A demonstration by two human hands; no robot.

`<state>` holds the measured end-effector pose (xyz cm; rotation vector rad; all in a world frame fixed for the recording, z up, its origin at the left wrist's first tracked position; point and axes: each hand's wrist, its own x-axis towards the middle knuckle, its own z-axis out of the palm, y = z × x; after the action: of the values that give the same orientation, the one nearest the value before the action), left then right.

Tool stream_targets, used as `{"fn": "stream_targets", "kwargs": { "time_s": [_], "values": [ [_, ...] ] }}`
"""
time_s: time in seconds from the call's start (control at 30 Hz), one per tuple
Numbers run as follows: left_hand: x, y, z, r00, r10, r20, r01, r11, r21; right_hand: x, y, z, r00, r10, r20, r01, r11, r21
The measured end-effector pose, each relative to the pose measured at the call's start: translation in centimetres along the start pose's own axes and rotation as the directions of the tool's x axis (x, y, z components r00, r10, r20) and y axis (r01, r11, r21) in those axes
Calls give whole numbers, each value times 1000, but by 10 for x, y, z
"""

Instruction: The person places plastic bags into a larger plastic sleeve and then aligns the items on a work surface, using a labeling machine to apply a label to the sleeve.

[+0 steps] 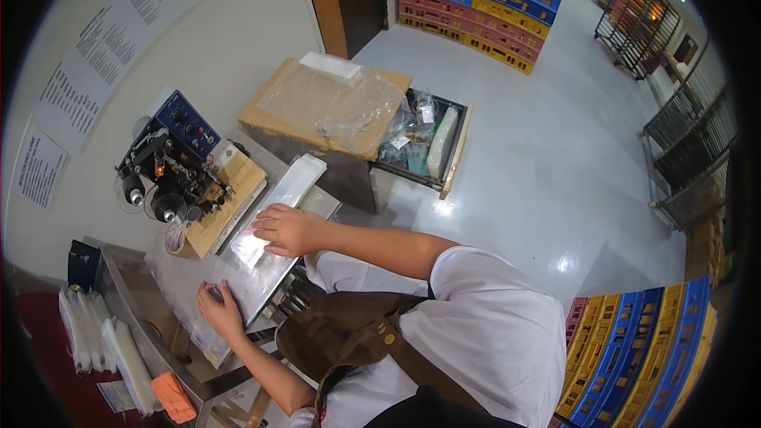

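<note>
My right hand (291, 229) lies palm down, fingers spread, on clear plastic bags (252, 245) on the metal worktable. A stack of clear plastic bags (297, 178) extends just beyond its fingers. Nearer the table's left end, my left hand (221, 311) rests with thumb and fingers apart on a clear plastic sheet (178, 294); nothing shows in its grasp. Beyond both hands stands a tabletop coding machine (178, 172) on a wooden base, with a blue control panel (187, 126) and a small orange light. A roll of tape (176, 240) sits beside that base.
An open drawer (455, 151) with plastic-wrapped items juts from a wood-topped cabinet (333, 104). At left are bundled plastic bags (128, 362) and an orange cloth (173, 397). Stacked crates (475, 6) stand beyond, more crates (630, 356) behind me. Printed sheets (101, 47) hang on the wall.
</note>
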<state>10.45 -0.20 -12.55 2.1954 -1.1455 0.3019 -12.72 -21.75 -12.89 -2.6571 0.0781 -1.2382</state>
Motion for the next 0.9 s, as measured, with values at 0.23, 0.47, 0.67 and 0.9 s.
{"fn": "stream_targets", "kwargs": {
  "time_s": [0.23,0.47,0.67,0.9],
  "values": [
    [-4,-6,1,999,37,-20,-37,999,9,0,0,4,1000,-2,-6,2,999,-41],
    [0,-3,8,998,16,-65,-17,1000,-24,4,-2,-6,988,-97,123,129,950,-284],
    [-4,0,-2,980,72,-186,-61,996,65,11,-16,-22,966,-156,206,215,928,-305],
    [40,61,11,946,101,-308,-217,905,-367,20,-4,-25,972,236,-15,-236,972,-1]
  ]
}}
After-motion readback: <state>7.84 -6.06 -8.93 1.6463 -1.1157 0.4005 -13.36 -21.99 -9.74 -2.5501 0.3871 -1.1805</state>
